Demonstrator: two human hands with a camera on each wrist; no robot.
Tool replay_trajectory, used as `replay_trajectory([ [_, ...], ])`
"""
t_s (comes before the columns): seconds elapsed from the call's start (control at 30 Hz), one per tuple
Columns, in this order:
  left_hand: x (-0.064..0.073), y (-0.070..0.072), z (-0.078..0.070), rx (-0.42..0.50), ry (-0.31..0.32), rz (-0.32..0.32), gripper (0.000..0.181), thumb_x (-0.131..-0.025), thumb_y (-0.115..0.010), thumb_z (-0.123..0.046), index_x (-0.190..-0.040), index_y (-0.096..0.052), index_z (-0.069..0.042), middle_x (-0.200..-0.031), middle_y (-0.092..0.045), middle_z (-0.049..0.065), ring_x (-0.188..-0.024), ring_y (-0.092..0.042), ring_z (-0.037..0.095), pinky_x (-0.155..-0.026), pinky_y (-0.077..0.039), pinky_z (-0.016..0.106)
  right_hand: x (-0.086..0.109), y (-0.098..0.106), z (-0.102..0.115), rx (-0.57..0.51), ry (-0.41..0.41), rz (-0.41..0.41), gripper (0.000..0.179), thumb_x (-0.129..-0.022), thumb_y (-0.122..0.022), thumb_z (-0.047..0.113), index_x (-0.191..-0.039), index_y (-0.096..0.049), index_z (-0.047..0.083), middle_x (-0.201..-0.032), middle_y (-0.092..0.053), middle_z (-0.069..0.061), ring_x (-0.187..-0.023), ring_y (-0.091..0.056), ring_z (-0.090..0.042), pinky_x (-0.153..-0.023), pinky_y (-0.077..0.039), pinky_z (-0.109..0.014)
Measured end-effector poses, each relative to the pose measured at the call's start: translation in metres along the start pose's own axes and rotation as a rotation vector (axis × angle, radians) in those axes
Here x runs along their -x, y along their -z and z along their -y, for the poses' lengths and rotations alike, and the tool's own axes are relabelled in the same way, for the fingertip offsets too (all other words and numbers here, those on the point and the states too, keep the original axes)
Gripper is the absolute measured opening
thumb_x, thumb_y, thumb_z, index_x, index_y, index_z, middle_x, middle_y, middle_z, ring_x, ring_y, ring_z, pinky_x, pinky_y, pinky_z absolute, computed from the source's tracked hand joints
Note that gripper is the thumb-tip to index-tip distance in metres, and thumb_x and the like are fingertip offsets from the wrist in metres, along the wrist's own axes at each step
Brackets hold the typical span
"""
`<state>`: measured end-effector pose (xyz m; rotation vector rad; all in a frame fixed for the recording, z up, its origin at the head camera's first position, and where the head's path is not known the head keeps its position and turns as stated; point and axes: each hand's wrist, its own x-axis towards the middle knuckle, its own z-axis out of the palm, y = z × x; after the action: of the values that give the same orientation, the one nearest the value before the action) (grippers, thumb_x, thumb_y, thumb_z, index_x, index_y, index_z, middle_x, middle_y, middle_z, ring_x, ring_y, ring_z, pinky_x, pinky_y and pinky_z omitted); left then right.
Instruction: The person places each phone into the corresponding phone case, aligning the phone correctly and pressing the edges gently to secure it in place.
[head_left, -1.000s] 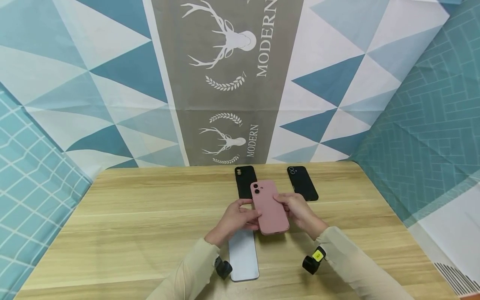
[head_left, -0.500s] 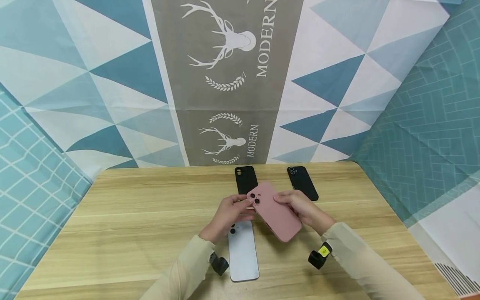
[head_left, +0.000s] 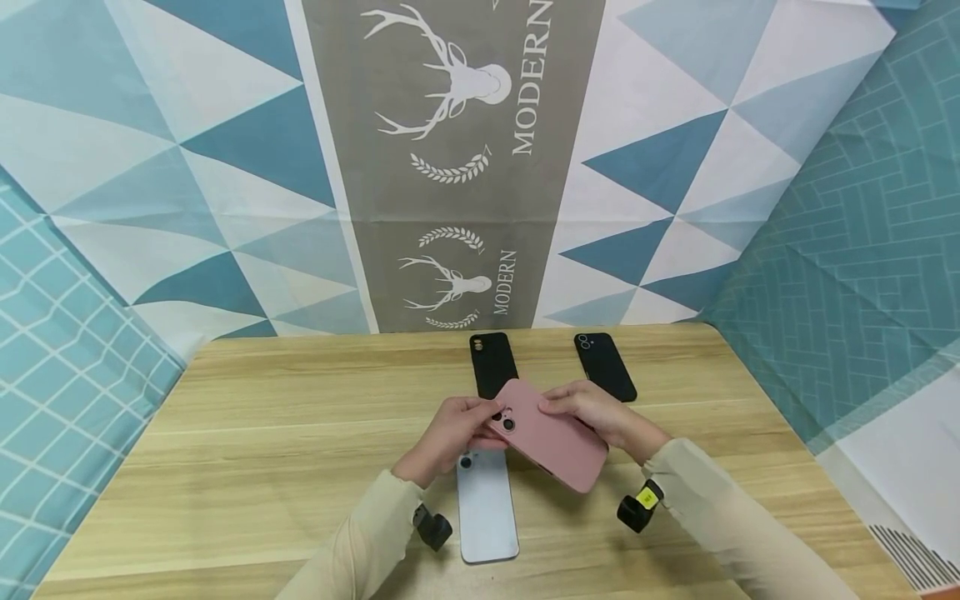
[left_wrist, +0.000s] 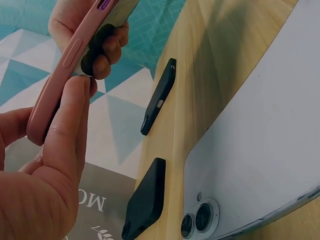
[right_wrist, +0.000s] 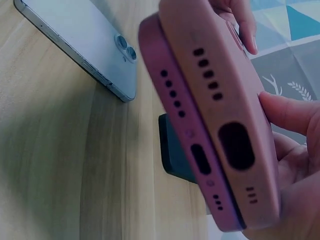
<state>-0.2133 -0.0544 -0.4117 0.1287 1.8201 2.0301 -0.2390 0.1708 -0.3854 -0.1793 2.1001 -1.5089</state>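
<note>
Both hands hold a pink phone case, tilted above the table with its back up. My left hand pinches its camera end, thumb on top and fingers beneath. The right hand grips the far long side, thumb on the back and fingers underneath. In the right wrist view, the bottom end of a pinkish-purple phone stands out of the case, a thin gap between them. The left wrist view shows my left fingertips against the phone side. A white phone lies back up below the left hand.
A black phone case lies behind the pink one, partly covered by it in the head view. Another dark phone case or phone lies farther right, near the back edge of the wooden table. Patterned cloth hangs behind.
The pink case has turned, its lower end swinging right and its camera end coming lower and nearer. The left thumb has shifted to the camera end. More of the white phone shows.
</note>
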Motion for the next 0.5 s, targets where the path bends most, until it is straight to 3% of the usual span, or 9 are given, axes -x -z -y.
replay_trajectory([
  [0.17,0.0010,0.0005,-0.0004,-0.075,0.012,-0.011,0.036,-0.095,-0.052,-0.020,-0.114,-0.060,0.011,-0.074,-0.068,0.001,-0.064,-0.067,0.006,-0.062,-0.058,0.021,0.0000,-0.0028,0.0017,0.044,0.007,0.013,0.041,-0.088,-0.062,0.021,-0.120,-0.060,-0.004,-0.117,-0.063,-0.016,-0.091,-0.057,-0.014,-0.075,-0.049,-0.023],
  [0.5,0.0051,0.0019,-0.0015,-0.121,0.002,-0.018,0.035,-0.096,-0.052,-0.019,-0.115,-0.059,0.009,-0.072,-0.067,0.000,-0.063,-0.067,0.006,-0.062,-0.058,0.021,-0.0024,-0.0071,0.0024,0.032,0.018,0.053,0.042,-0.088,-0.061,0.021,-0.121,-0.059,-0.005,-0.114,-0.064,-0.016,-0.085,-0.060,-0.012,-0.071,-0.050,-0.023],
])
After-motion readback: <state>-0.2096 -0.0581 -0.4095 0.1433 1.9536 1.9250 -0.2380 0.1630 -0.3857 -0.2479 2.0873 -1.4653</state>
